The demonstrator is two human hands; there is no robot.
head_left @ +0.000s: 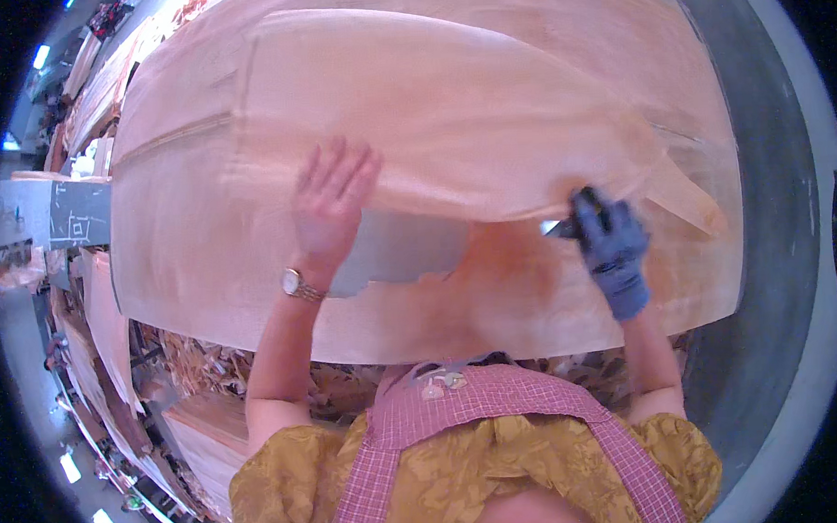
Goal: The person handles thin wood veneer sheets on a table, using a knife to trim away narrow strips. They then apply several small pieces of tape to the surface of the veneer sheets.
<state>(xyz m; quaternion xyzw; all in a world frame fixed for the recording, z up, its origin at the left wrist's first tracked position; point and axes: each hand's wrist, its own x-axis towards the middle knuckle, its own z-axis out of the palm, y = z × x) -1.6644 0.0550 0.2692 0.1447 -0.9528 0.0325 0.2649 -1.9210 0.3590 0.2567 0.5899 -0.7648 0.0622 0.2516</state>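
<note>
Thin, light-brown wood veneer sheets (404, 105) lie in wide layers in front of me. My left hand (333, 195), bare and with a watch (295, 282) on the wrist, rests flat on the top sheet with fingers stretched. In a blue-grey glove, my right hand (611, 241) is closed on a dark tool (565, 229) with a bright, blade-like end, at the near edge of that sheet; the fingers partly hide it. Between my hands, a gap with a ragged edge bares a grey surface (404, 248). A loose veneer strip (679, 197) points off to the right.
Veneer scraps (210, 361) are heaped below the near edge of the sheets. More wood sheets (102, 319) stand in stacks at the left, near a dark board (80, 213) with white marks. A grey surface (759, 250) runs along the right.
</note>
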